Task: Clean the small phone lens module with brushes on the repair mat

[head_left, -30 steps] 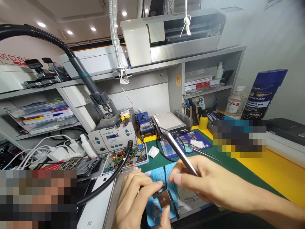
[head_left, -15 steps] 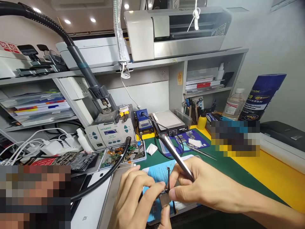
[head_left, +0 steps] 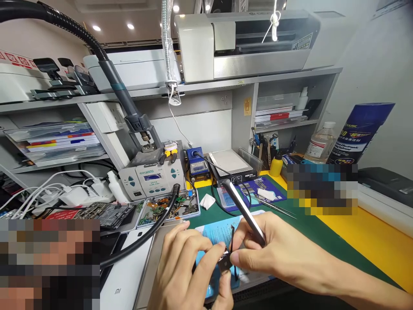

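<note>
My left hand (head_left: 183, 269) is closed, its index finger and thumb pinching a small dark square electronic part (head_left: 225, 263) from above and below. A thin black flex strip (head_left: 232, 236) runs upright beside the part. My right hand (head_left: 280, 247) grips the strip and the part's right edge between thumb and forefinger. Across that same hand lies a slim silver-and-black pen-shaped tool (head_left: 242, 209), pointing up and left; its working end is hidden. Beneath both hands is a blue printed sheet (head_left: 215, 232), partly covered.
A tray of small circuit parts (head_left: 150, 221) stands behind my left hand, near a hot-air station (head_left: 151, 176) with a black hose. Tweezers (head_left: 279, 209) lie on the green mat (head_left: 309, 234). A white phone back (head_left: 124, 267) is at left. A spray can (head_left: 358, 133) stands right.
The square part has tilted between my fingers, showing a darker face instead of a grey one. The whole scene has shifted slightly right in view. Both hands keep their hold.
</note>
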A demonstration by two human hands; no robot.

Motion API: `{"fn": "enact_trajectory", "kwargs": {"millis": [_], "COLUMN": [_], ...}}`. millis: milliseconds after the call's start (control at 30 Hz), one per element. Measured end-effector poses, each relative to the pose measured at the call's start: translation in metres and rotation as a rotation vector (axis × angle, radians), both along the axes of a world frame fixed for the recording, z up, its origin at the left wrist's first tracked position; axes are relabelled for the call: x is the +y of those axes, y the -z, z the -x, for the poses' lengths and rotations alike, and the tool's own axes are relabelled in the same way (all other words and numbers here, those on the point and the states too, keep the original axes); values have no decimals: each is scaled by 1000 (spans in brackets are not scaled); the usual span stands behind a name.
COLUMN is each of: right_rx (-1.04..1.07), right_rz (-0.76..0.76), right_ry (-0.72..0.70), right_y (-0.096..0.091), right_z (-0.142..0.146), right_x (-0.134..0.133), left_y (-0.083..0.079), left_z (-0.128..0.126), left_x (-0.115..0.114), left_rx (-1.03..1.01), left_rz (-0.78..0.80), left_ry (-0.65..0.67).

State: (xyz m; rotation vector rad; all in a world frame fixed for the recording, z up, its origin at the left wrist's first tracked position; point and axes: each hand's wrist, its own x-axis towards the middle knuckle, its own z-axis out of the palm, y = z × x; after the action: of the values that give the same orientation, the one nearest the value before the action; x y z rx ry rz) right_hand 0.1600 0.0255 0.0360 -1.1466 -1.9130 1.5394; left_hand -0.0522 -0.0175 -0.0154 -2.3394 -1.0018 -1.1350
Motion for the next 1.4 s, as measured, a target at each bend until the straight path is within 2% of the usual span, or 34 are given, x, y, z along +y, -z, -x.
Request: {"fn": "enact_trajectory", "kwargs": {"millis": [267, 467, 833, 1133, 1400], "right_rx": [50, 95, 141, 116, 199], "right_rz": [60, 96, 152, 81, 205], "right_ry": [-42, -50, -58, -59, -27], "right_y": [1, 4, 3, 4, 7], "right_z": [-4, -4, -3, -4, -7], "right_x": [2, 3, 3, 3, 4], "left_y": [0, 6, 7, 6, 6], "left_z": [-3, -11, -12, -13, -13], "left_x": [1, 2, 2, 0, 1], "left_rx": [-38, -197, -207, -209, -225], "left_rz": [8, -18, -24, -20, -25], "left_ry": [-5, -3, -3, -3, 6]}}
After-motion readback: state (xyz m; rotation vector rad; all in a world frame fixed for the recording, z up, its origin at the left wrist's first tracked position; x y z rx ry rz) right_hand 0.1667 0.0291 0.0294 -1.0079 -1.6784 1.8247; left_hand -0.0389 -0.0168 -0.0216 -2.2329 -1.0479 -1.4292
